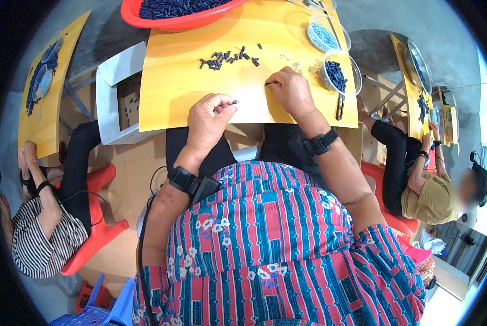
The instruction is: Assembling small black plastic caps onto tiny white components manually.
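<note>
My left hand point(208, 120) is closed near the table's front edge, thumb and forefinger pinching a small black cylindrical part point(235, 102). A little to the right and farther in, my right hand point(292, 92) is also closed. A thin dark piece point(268, 83) shows at its fingertips, too small to name. The two hands are apart, both over the yellow table point(167, 103). Beyond them lies a loose pile of black parts point(216, 61). Some tiny clear pieces point(296, 64) are scattered just past my right hand.
A red basin point(140, 22) heaped with dark parts stands at the back. On the right are clear tubs, one with light blue pieces point(323, 37), one with black parts point(335, 75), and a black-handled tool point(340, 107). A white box point(106, 103) stands left; co-workers sit either side.
</note>
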### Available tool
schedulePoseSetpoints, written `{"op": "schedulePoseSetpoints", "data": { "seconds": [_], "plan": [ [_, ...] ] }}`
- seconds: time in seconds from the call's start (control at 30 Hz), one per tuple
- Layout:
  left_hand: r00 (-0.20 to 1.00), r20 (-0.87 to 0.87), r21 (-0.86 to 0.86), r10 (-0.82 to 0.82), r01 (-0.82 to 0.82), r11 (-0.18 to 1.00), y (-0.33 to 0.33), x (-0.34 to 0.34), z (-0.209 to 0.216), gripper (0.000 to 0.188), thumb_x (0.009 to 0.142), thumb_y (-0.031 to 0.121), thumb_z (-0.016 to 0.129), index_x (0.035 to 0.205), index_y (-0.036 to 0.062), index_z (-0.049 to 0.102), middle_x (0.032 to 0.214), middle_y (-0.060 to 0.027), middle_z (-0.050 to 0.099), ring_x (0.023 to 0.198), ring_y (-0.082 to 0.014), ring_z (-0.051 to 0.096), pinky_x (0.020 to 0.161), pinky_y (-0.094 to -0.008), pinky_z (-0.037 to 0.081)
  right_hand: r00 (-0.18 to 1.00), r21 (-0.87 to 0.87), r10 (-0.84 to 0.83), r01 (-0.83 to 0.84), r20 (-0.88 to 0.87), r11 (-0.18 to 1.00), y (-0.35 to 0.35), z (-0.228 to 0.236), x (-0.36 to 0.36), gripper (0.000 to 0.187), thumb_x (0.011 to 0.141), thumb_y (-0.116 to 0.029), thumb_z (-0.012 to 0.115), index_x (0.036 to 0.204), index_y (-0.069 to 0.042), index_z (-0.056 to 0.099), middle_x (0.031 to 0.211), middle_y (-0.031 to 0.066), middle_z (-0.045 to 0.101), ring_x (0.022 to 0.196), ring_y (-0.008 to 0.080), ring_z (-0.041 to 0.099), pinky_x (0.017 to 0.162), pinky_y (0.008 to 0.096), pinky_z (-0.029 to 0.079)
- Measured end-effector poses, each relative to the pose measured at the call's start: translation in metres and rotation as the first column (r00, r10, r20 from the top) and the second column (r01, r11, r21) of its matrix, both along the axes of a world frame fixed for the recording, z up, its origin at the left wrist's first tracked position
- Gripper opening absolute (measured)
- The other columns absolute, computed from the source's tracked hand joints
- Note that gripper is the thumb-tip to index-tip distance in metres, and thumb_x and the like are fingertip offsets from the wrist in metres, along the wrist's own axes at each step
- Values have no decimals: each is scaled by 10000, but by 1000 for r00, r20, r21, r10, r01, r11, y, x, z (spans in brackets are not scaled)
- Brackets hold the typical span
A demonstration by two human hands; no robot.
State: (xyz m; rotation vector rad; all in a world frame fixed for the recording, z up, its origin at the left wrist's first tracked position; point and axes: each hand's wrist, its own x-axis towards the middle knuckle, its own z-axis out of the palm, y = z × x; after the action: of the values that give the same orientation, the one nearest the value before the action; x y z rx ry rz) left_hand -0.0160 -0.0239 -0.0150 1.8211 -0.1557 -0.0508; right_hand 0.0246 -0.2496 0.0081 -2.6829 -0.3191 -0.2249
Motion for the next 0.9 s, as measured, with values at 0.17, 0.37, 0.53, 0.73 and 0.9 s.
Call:
{"op": "schedulePoseSetpoints", "data": {
  "seconds": [0.17,0.37,0.53,0.73,0.9],
  "plan": [
    [1000,6,-13,4,-4,1000,-2,0,1,98,793,71,724,861,7,694,732,-42,644,638,-95,580,621,-242,493,995,77,71,-77,72,994,0,-6,-12,89,772,-50,652,848,-51,698,875,118,667,784,313,653,734,370,534],
    [999,37,32,7,-8,999,-1,5,-2,95,793,77,711,859,10,696,730,-44,642,630,-98,570,617,-244,490,960,164,217,-246,178,955,1,-20,-10,50,794,-78,622,831,-67,654,849,132,636,733,340,633,665,400,521],
    [1000,18,13,5,-5,1000,4,17,-11,95,803,81,697,861,5,689,732,-48,641,626,-101,560,620,-246,489,985,201,142,-160,99,967,12,-20,-7,88,810,-22,636,886,-55,664,863,103,655,775,239,662,695,314,536],
    [998,-28,-12,-63,63,998,7,19,-12,112,877,88,651,927,-11,660,789,4,643,701,-42,552,665,-212,475,928,698,278,-27,-249,716,21,-18,-10,237,833,51,605,1040,-57,566,844,16,570,748,98,565,654,246,473],
    [996,-48,-106,-69,63,992,4,19,-13,106,905,92,621,960,5,648,834,14,648,748,-44,569,710,-211,483,855,790,394,31,-339,612,32,-18,-12,295,857,71,577,1116,-60,521,858,-20,524,762,42,516,658,194,447]
  ]
}}
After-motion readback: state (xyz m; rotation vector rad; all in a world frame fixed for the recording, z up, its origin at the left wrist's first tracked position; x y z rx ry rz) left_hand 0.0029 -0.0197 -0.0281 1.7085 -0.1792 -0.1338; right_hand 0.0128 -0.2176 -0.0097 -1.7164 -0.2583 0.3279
